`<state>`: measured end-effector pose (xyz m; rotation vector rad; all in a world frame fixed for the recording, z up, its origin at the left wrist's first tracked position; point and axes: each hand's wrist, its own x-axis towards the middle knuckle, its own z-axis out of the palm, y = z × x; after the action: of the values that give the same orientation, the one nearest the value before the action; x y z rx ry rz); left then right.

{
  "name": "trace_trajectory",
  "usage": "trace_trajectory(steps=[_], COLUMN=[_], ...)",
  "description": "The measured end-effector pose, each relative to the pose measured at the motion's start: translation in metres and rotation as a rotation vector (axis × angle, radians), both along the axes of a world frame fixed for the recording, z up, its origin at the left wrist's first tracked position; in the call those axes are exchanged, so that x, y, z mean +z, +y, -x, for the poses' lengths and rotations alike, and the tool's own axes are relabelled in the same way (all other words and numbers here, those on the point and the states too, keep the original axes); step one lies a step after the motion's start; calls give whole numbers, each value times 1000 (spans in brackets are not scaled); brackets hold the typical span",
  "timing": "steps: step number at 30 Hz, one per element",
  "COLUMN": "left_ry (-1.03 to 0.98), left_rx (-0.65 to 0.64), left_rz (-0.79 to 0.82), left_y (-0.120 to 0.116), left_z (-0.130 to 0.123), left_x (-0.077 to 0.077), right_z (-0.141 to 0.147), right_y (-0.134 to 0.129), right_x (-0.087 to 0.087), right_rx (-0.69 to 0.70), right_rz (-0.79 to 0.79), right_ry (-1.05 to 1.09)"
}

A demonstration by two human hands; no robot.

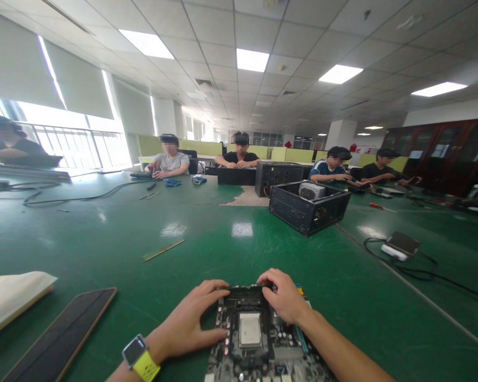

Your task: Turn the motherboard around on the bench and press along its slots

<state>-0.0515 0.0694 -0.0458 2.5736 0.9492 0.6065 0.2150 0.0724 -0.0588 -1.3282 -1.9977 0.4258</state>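
A motherboard [276, 353] with a pale square processor [250, 329] in its socket lies on the green table at the bottom centre. Along the board's far edge stands a thin memory module [245, 289], seen nearly edge-on. My left hand [195, 315] has its fingertips at the left end of this module, with the thumb spread apart on the board's left edge. At the module's right end, the thumb and bent fingers of my right hand [283, 294] press close together. A yellow-strapped watch is on my left wrist.
Another memory module [164, 250] lies beyond the board. At left are a dark flat panel [61, 334] and a white packet [14, 297]. An open computer case [308, 207] stands farther back. Right of it are a black box with cables [402, 244] and a red screwdriver [378, 206]. Several people sit around.
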Motion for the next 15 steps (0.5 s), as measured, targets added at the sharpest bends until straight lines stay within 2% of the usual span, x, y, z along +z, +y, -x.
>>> trace_trajectory(steps=[5,9,12,14,15], left_ry=[17,23,-27,-94,-127], left_rx=[-2,5,34,90,123], left_rz=[10,11,-30,-88,-120], left_y=[0,0,1,3,4], left_z=[0,2,4,5,5], left_x=[1,1,-1,-2,-2], right_z=[-2,4,28,54,69], right_y=[4,-6,-32,-53,-63], right_x=[-3,21,42,43,38], right_rx=[4,-67,-85,-5,39], right_rz=[20,-3,-42,-50,-61], right_ry=[-11,-106,-213,-318,-387])
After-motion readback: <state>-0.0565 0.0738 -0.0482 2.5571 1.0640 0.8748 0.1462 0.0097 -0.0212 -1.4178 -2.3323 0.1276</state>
